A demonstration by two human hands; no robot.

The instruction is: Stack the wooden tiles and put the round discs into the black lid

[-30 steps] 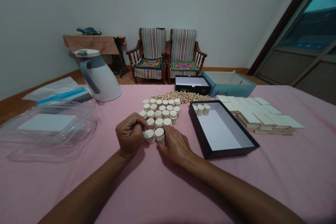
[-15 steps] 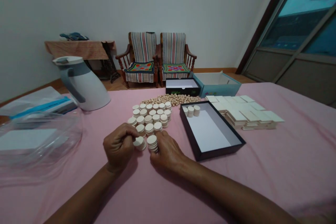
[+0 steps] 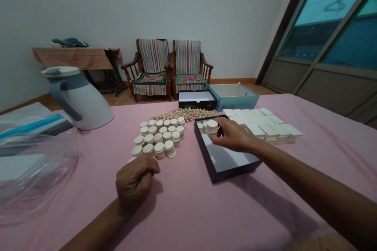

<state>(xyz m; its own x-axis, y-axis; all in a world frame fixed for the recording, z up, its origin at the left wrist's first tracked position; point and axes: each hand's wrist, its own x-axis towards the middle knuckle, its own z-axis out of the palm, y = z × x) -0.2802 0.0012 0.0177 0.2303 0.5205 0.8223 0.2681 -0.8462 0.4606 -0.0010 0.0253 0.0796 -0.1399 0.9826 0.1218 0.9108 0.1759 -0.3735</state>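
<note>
One disc stack (image 3: 212, 126) is pinched by the right hand (image 3: 232, 135) at eleven o'clock in the black box (image 3: 235, 172). Loading seems in hand, calling for level release beside the boxed stacks (image 3: 200, 127). The left hand (image 3: 135, 180) curls closed at the box's eight o'clock.

Pink cloth (image 3: 188, 211) beneath discs (image 3: 159, 148), tiles (image 3: 269, 130), tray (image 3: 232, 171)

On the cloth (image 3: 182, 211), disc stacks (image 3: 158, 138) lie left of the near tray (image 3: 235, 160), tiles (image 3: 259, 119) right, loose pieces (image 3: 188, 115) behind the stacks
</note>
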